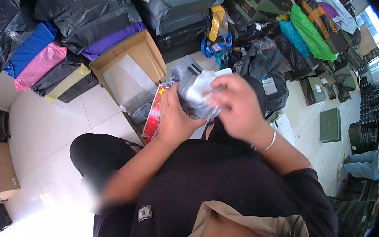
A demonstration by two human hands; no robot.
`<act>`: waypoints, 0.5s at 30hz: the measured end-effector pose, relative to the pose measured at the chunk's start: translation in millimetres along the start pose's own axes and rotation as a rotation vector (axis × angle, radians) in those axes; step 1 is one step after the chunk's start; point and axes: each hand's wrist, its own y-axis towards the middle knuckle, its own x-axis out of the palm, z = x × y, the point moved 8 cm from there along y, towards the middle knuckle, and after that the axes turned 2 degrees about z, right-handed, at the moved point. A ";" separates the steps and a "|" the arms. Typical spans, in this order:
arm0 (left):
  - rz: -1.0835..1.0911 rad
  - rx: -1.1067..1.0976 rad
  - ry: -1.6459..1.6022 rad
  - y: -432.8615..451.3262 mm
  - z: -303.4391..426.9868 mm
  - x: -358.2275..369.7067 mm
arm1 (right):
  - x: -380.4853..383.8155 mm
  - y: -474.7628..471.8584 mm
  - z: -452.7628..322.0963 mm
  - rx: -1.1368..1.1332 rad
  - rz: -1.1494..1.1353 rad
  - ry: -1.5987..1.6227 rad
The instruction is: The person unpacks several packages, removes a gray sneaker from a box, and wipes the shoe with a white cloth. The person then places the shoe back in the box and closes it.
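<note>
My left hand (175,116) grips a grey mesh shoe (185,71) above my lap. Over the shoe lies a crumpled white sheet (203,85), paper or thin wrapping. My right hand (239,101), blurred by motion, has its fingers closed at the sheet's right side. Clear plastic shows under those fingers. Just left of my left hand, a red printed carton or card (154,117) with a yellow crown leans at a slant. Beyond it an open cardboard shoebox (153,52) holds white tissue paper (127,76) and another grey item, partly hidden, perhaps the second shoe.
Stacked parcels in black plastic (99,19) line the far side. A black bag with a label (266,77) sits right of my knee. Green shoeboxes (330,124) stand on the tiled floor (59,124) at right. Another person's legs (362,166) are at far right.
</note>
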 end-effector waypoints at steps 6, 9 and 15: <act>0.134 0.185 -0.030 1.3 46.1 -36.2 | -31.0 2.9 -23.5 -0.101 0.258 0.103; 0.161 0.184 -0.074 9.5 69.4 -47.9 | -42.0 3.2 26.5 0.368 0.229 0.458; -0.191 -0.090 -0.646 64.8 89.1 -38.0 | -93.0 25.5 23.7 0.338 0.315 0.666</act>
